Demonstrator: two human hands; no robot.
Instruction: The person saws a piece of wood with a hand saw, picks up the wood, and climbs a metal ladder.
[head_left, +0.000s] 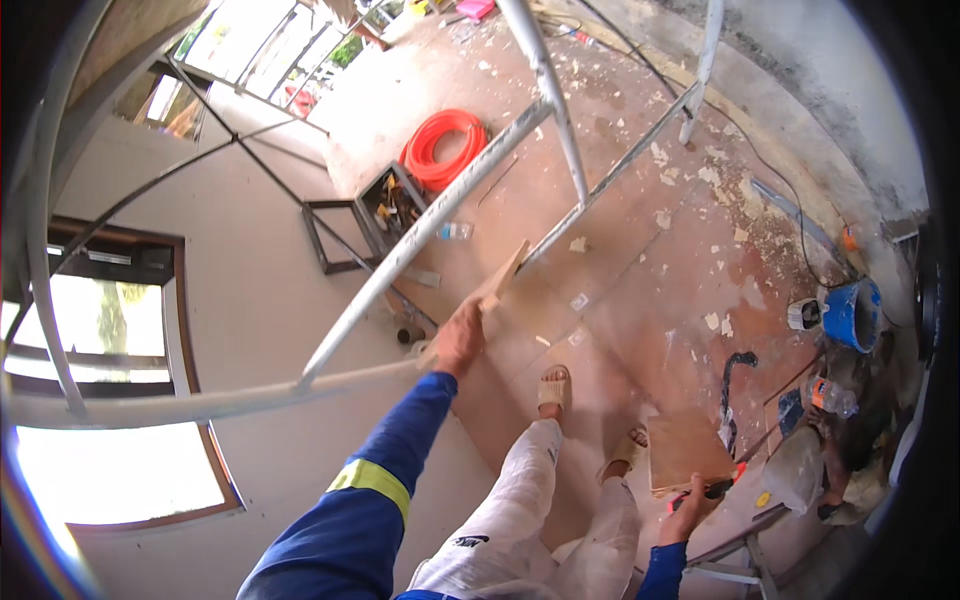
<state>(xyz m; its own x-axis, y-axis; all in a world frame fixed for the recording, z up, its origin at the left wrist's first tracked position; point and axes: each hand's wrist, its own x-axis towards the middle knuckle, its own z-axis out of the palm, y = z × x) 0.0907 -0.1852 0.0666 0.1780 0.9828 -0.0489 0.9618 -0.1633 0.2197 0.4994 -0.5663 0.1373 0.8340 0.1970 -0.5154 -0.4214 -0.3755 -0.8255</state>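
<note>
Head view, left hand (458, 342) clamped on tan board (508, 272), right hand (688, 514) gripped square brown board (688, 452), scaffold pipes (425, 243) crossed in front, orange hose coil (414, 156), blue bucket (850, 318) lay beyond.

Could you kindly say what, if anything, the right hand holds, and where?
The right hand holds a square brown board at its near edge; exact grip unclear.

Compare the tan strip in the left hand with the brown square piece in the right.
Outline: the tan strip looks long and narrow; the brown square piece shows a broad face.
Pose: the tan strip slants up-right from the left hand; the brown square piece faces the camera from the right hand.
Shared: both are brownish, each in one hand.
</note>
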